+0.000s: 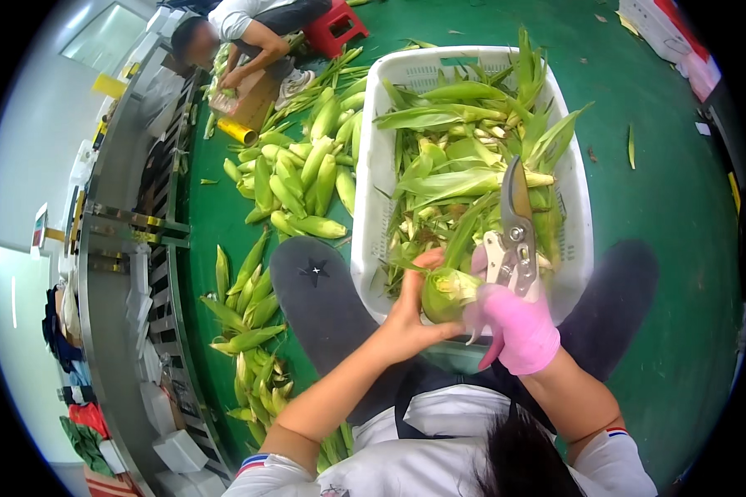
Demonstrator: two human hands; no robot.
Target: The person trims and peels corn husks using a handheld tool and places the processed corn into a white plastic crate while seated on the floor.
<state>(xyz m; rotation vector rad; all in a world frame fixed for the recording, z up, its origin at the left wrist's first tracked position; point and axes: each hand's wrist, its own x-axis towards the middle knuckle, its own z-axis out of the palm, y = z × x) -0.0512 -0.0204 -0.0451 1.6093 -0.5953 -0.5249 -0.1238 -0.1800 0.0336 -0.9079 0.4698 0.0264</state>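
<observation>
My bare left hand [406, 319] is wrapped round a green ear of corn [444, 298], its pale cut end turned toward my right hand. A pink glove covers my right hand [522, 331], which grips a pair of pruning shears [515, 236]. The shears' dark blade points away from me, over the crate, and their handles lie beside the ear. Beneath both hands stands a white plastic crate [368, 174] between my knees, filled with green corn husks [456, 184] and pale stem ends.
Heaped ears of corn [294, 178] lie left of the crate on the green floor [663, 199]. More ears [249, 306] lie by my left leg. Metal racking [133, 248] runs along the left. Another person [253, 37] bends over a cardboard box [249, 99] near a red stool [336, 26].
</observation>
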